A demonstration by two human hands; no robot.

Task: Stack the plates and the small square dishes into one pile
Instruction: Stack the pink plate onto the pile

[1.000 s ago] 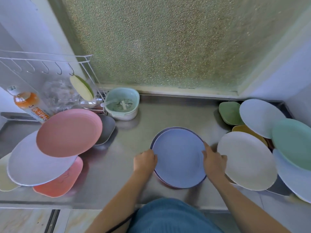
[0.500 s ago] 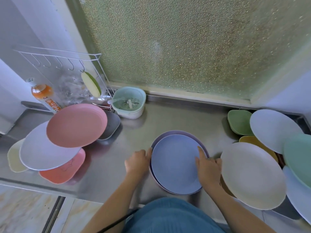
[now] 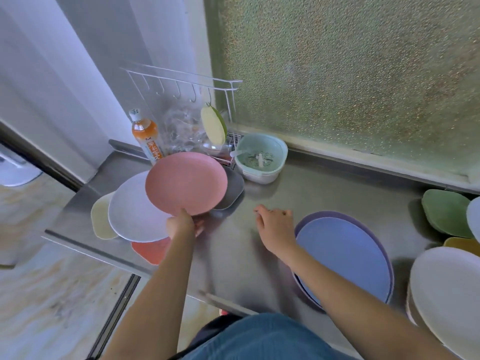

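Left hand [image 3: 181,224] pinches the near rim of the pink plate [image 3: 185,183], tilted above the white plate [image 3: 135,211]. Right hand [image 3: 275,227] hovers spread beside the blue pile [image 3: 342,258]. Risk: a one-edge grip may slip; neighbouring dishes could shift on the surface [image 3: 246,255].

Landmark: the pink plate [image 3: 185,183].
White plate [image 3: 135,209]: lying partly hidden under the pink plate.
Grey dish [image 3: 233,189]: peeking out behind the pink plate, mostly covered.
Red dish [image 3: 150,250]: showing only a corner below the white plate.
Left hand [image 3: 181,224]: fingers tucking under the pink plate's near rim, grip unclear.
Cream plate [image 3: 446,289]: far right of the pink plate, running off the frame edge.
Green dish [image 3: 445,211]: being overlapped at the right edge.
Bottle [image 3: 146,136]: label blurring, unreadable.
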